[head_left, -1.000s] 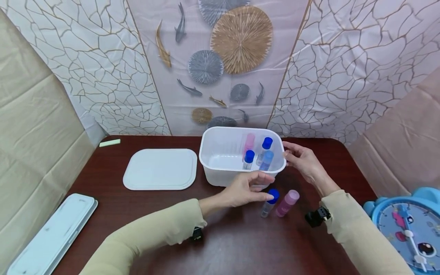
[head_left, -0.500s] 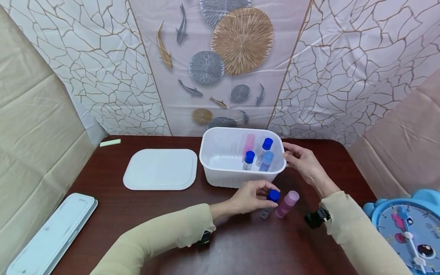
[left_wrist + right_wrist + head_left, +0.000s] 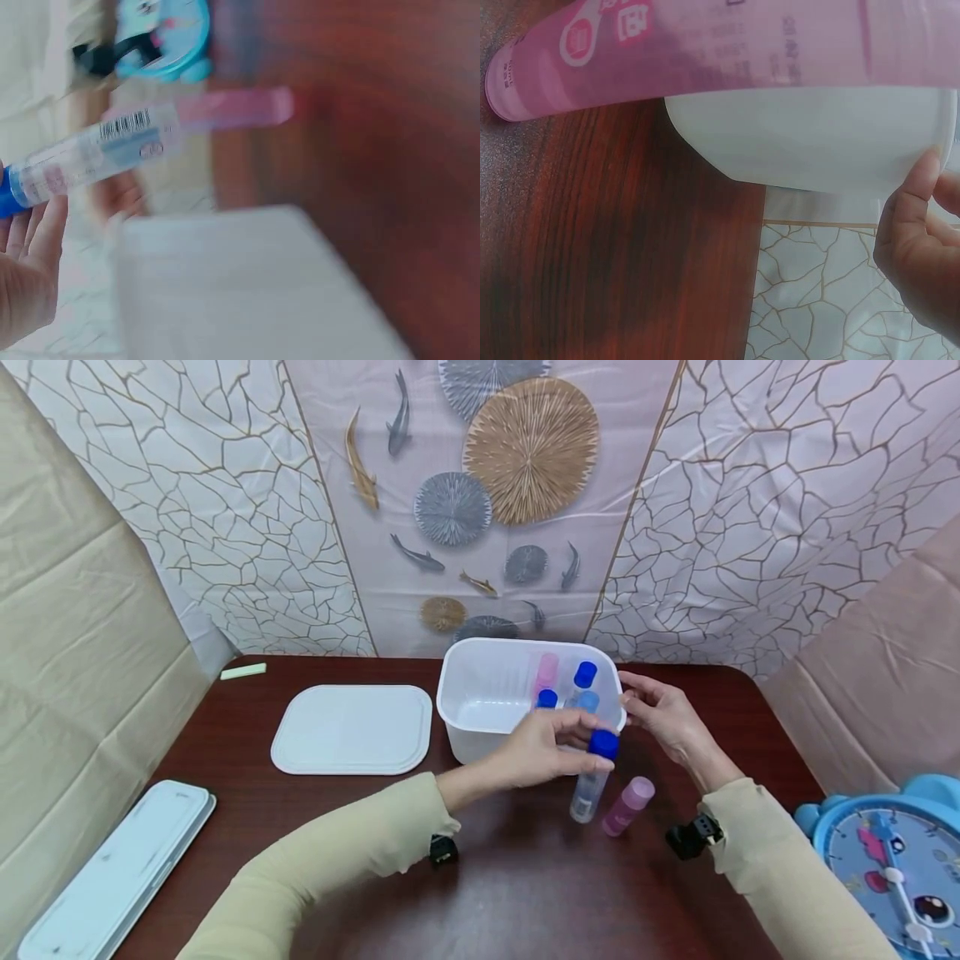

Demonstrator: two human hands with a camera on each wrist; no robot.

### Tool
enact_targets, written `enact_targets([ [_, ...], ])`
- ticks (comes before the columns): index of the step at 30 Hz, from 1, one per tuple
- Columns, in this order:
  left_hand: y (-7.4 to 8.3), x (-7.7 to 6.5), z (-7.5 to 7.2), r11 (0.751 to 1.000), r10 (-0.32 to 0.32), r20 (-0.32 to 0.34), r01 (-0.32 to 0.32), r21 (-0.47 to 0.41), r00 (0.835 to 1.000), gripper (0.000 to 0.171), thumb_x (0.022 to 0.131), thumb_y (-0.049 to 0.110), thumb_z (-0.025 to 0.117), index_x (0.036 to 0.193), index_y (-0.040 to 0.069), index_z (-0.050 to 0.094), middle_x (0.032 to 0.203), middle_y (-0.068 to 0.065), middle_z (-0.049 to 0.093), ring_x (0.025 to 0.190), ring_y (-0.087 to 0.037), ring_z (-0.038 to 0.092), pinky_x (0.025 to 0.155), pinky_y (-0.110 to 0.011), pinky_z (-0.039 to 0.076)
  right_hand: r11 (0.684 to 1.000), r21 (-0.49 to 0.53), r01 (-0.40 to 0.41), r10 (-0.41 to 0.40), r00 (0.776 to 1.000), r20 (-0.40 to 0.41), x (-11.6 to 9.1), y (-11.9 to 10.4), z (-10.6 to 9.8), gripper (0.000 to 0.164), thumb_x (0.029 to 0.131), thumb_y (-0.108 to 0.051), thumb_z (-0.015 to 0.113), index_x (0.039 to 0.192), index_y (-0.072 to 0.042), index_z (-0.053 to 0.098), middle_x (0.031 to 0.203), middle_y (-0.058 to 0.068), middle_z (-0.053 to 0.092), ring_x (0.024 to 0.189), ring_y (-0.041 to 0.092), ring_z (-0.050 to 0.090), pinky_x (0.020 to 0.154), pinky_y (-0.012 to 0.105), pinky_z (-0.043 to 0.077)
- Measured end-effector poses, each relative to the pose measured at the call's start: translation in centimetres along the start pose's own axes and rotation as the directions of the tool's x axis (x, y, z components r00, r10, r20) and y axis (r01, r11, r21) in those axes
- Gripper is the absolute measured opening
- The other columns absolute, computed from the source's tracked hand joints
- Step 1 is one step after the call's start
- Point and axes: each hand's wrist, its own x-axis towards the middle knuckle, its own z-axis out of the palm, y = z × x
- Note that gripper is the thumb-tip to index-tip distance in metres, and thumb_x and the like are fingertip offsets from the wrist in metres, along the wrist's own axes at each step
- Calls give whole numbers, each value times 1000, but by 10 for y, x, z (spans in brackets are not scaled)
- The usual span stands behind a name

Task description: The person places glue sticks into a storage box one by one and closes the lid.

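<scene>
My left hand (image 3: 536, 747) pinches a clear slim bottle by its blue cap (image 3: 603, 744), holding it tilted in front of the white plastic bin (image 3: 472, 743). The labelled body of this bottle (image 3: 94, 157), with a barcode, shows in the left wrist view. At the bin's right end, my right hand (image 3: 667, 718) grips the rim between thumb and fingers, also seen from the right wrist. A pink bottle (image 3: 628, 807) stands on the table close to the held one. Inside the bin's right half are a pink bottle (image 3: 547, 670), a light-blue one (image 3: 588, 700) and two blue-capped ones (image 3: 585, 674).
Left of the bin lies a white lid (image 3: 351, 729) on the dark wooden table (image 3: 510, 893). A long pale case (image 3: 120, 868) sits at the left edge, and a light green stick (image 3: 243, 671) lies at the back left. A blue toy clock (image 3: 896, 860) is at the right.
My left hand has closed its fingers on the blue-capped bottle and raised it from the table, toward the bin. The right hand stays at the bin's rim.
</scene>
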Motion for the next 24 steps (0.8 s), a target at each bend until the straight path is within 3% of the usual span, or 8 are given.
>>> enact_targets([
  [5, 33, 10, -34, 999, 37, -46, -35, 37, 998, 36, 80, 5, 73, 115, 1, 63, 99, -16, 68, 84, -8, 65, 80, -25, 54, 1000, 24, 4, -4, 1000, 1, 0, 0, 0, 49, 96, -6, 52, 140, 8, 35, 86, -6, 51, 78, 2, 53, 70, 17, 53],
  [9, 51, 17, -64, 999, 20, -129, -25, -36, 991, 36, 83, 3, 70, 117, 0, 62, 100, -15, 68, 84, -14, 66, 79, -32, 56, 1000, 18, -19, 19, 1000, -5, -1, -2, 0, 50, 96, -6, 52, 141, 6, 35, 87, -5, 50, 78, 2, 52, 70, 16, 53],
  [13, 57, 22, -90, 994, -14, -244, -13, -111, 970, 36, 83, -1, 68, 119, -2, 59, 99, -15, 68, 82, -12, 65, 77, -33, 57, 999, 9, -33, 33, 999, -10, -1, -3, 0, 50, 96, -6, 52, 141, 5, 35, 89, -2, 48, 79, 2, 52, 70, 16, 53],
  [18, 38, 28, -112, 996, -34, -326, 4, -93, 945, 37, 85, 1, 67, 120, -1, 59, 101, -13, 66, 82, -9, 64, 77, -31, 57, 999, -2, -43, 43, 999, -13, -1, -5, 0, 50, 96, -6, 52, 142, 4, 34, 91, -1, 49, 80, 3, 52, 71, 16, 53],
  [24, -12, 31, -127, 991, -135, -363, 124, -53, 922, 36, 84, 1, 69, 119, -2, 59, 110, -19, 64, 87, -11, 63, 82, -26, 54, 999, 6, -51, 51, 999, -9, -2, -3, 1, 51, 96, -8, 53, 142, 3, 35, 91, -2, 49, 81, 3, 53, 72, 17, 53],
])
